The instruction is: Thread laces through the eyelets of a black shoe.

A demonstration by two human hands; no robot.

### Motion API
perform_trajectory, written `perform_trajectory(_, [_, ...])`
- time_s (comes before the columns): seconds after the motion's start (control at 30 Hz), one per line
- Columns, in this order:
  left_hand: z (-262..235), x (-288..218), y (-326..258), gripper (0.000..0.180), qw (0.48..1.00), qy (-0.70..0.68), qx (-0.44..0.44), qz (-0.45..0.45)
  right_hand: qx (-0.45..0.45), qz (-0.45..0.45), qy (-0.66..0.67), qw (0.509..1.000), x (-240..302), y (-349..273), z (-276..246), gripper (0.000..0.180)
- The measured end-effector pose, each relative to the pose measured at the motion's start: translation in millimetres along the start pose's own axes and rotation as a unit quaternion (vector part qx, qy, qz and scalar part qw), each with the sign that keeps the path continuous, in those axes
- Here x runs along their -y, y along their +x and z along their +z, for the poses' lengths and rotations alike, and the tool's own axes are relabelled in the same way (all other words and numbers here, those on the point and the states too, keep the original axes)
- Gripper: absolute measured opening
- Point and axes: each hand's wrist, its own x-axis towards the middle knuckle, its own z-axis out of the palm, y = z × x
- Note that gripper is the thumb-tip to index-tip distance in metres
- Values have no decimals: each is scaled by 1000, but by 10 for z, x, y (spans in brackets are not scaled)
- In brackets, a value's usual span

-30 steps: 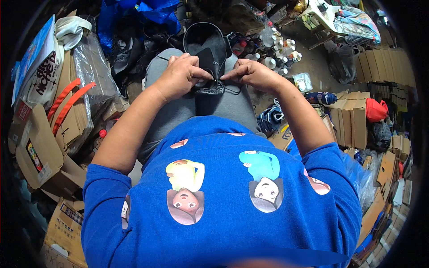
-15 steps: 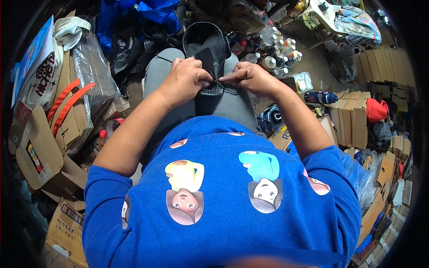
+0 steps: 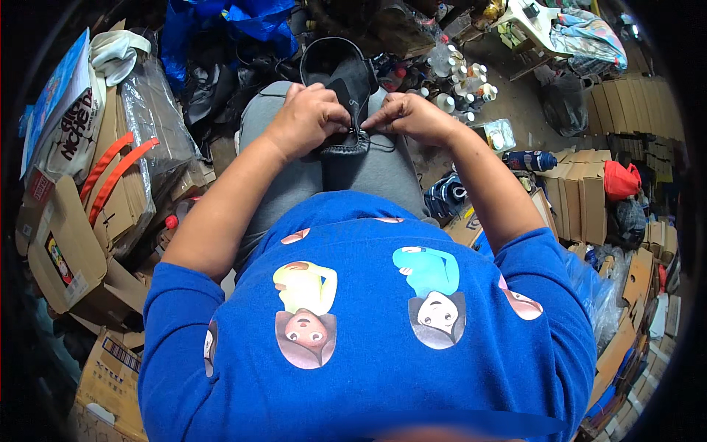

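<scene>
A black shoe upper (image 3: 337,77) lies on my lap, over grey trousers (image 3: 368,166). My left hand (image 3: 308,118) grips its near stitched edge from the left, fingers curled over the dark material. My right hand (image 3: 412,116) pinches at the same edge from the right, fingertips close to the left hand; a thin thread or needle between them is too small to make out. The shoe's open collar points away from me. My blue printed shirt (image 3: 368,324) fills the lower half of the view.
Flattened cardboard boxes (image 3: 66,243) and a plastic-wrapped bundle with orange straps (image 3: 140,147) pile up at my left. Several bottles (image 3: 460,74) stand ahead on the right, stacked cartons (image 3: 589,191) and a red bag (image 3: 621,180) further right. Blue plastic (image 3: 221,22) lies ahead.
Both hands have shifted slightly on the shoe's near edge, the right hand's fingers drawing in closer to the left. The shoe stays on the lap.
</scene>
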Motion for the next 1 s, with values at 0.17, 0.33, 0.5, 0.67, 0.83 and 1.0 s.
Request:
perform_trajectory(0.17, [-90,-168,-194,17,994,18,-5,-104,-2,52,50,997,101,-119,91,30])
perform_trajectory(0.33, [-28,-284,-147,14,974,-22,16,-226,-50,71,167,982,46,-122,207,29])
perform_trajectory(0.5, [79,-240,-16,16,929,-148,53,-336,-28,106,198,974,65,-57,166,25])
perform_trajectory(0.67, [46,-286,65,16,943,-112,88,-301,-4,88,107,990,154,103,88,16])
perform_trajectory(0.83, [-124,-345,78,10,975,21,82,-204,13,113,69,991,218,122,13,15])
perform_trajectory(1.0, [-183,-316,-103,3,980,22,58,-191,5,93,247,965,-17,-27,-43,16])
